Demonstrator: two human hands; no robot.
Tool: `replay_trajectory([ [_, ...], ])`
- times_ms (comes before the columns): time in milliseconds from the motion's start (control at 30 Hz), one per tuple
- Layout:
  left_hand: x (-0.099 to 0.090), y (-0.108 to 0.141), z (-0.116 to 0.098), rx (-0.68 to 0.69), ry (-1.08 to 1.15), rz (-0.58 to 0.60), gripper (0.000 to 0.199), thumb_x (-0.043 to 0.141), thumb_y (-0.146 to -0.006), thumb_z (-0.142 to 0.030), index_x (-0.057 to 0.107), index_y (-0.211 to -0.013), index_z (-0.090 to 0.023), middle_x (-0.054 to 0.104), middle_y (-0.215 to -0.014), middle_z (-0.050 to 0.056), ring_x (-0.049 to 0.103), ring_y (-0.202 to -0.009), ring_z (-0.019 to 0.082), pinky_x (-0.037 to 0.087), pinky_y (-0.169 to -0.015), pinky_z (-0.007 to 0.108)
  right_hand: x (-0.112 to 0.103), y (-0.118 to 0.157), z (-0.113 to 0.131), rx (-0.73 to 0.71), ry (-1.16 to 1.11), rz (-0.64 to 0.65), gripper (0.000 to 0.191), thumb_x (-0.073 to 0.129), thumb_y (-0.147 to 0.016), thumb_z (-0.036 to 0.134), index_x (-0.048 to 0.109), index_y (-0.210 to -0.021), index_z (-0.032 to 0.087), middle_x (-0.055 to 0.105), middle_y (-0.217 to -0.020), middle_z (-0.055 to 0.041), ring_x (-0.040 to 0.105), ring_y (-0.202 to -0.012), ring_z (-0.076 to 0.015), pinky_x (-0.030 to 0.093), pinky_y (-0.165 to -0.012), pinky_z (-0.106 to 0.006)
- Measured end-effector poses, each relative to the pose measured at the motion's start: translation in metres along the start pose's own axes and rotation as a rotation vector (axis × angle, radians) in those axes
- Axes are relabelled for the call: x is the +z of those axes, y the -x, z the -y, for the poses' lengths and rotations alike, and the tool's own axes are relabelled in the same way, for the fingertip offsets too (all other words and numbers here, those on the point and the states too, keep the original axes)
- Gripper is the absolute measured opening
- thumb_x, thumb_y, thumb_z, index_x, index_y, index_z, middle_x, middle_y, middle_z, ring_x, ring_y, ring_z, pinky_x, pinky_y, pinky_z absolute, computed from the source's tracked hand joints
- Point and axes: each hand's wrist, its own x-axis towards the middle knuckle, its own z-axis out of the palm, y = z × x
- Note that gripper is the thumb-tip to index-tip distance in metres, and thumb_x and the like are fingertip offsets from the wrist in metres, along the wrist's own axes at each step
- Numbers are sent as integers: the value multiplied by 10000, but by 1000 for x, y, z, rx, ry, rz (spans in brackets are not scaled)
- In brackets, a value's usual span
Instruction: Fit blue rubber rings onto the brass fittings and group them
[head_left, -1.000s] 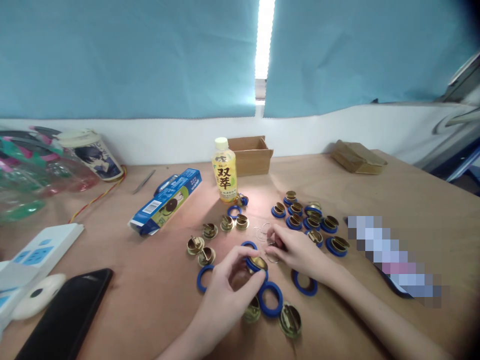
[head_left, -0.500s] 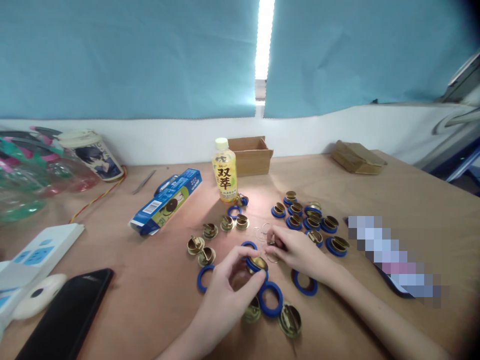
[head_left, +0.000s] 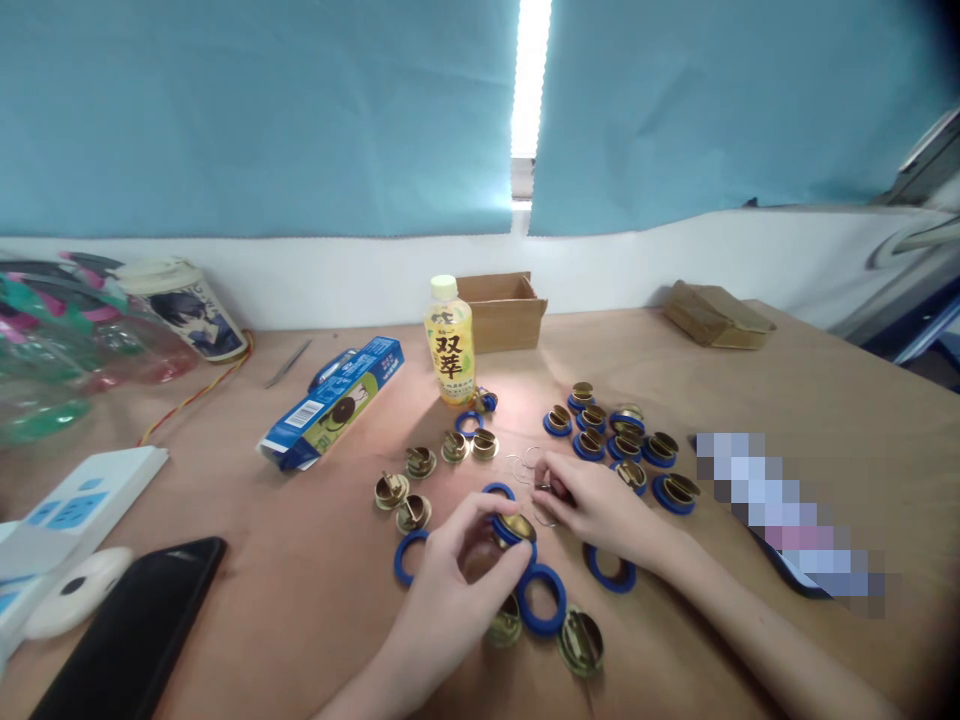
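Observation:
Between its thumb and index finger, my left hand [head_left: 469, 575] grips a brass piece with a blue ring [head_left: 515, 527]. My right hand [head_left: 592, 500] is closed just to the right, its fingertips pinched at the thin wire rings [head_left: 521, 467]; what they hold is too small to make out. Several brass pieces [head_left: 391, 490] without blue rings lie to the left. Loose blue rings [head_left: 541, 599] lie around my hands, and a bare brass piece [head_left: 580, 640] is nearest the front. Behind my right hand stand several brass pieces seated in blue rings [head_left: 589, 444].
A yellow-labelled bottle [head_left: 450, 345] stands before an open cardboard box [head_left: 502, 322]. A blue carton [head_left: 330, 405], black phone [head_left: 135, 630] and white power strip [head_left: 97, 500] are left. A pixelated object [head_left: 787, 520] lies right; a brown packet [head_left: 716, 315] sits behind.
My right fingertips have shifted slightly and drawn closer together near the wire rings. My left hand and the piece in it have barely moved.

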Motion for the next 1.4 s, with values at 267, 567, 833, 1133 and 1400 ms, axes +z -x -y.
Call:
replay_trajectory([
  [267,-1,0,2,6,-16,19,198,658,-841,-232,614,-1031,-200,679,-975,47,690,-910,228,549,-867,379,-3,2,3,-11,-27,14,101,611,-895,173,518,-915,208,598,-786,16,541,-668,-138,334,-597,-239],
  [567,0,1,0,8,-1,17,192,664,-830,-227,616,-1013,-198,679,-965,44,697,-904,227,554,-856,371,-3,0,2,-4,-27,27,110,606,-887,140,520,-906,206,598,-783,15,534,-665,-135,329,-591,-231],
  [833,1,0,1,5,-14,14,191,663,-832,-236,613,-1012,-200,678,-958,43,689,-901,224,549,-866,385,-4,3,2,-21,-12,24,93,579,-878,165,528,-943,206,612,-783,4,572,-693,-158,356,-616,-248],
  [1133,0,1,1,8,-14,17,184,657,-839,-242,613,-1014,-204,684,-999,55,694,-936,240,545,-893,400,-5,2,1,-7,-7,42,91,551,-866,152,534,-935,209,612,-773,4,573,-678,-157,366,-612,-249],
  [1400,-1,2,1,3,-12,22,192,660,-838,-242,613,-1019,-200,681,-986,53,694,-922,236,550,-881,394,-4,3,1,-14,-1,44,95,531,-868,150,531,-945,206,619,-774,-3,577,-684,-163,374,-620,-254],
])
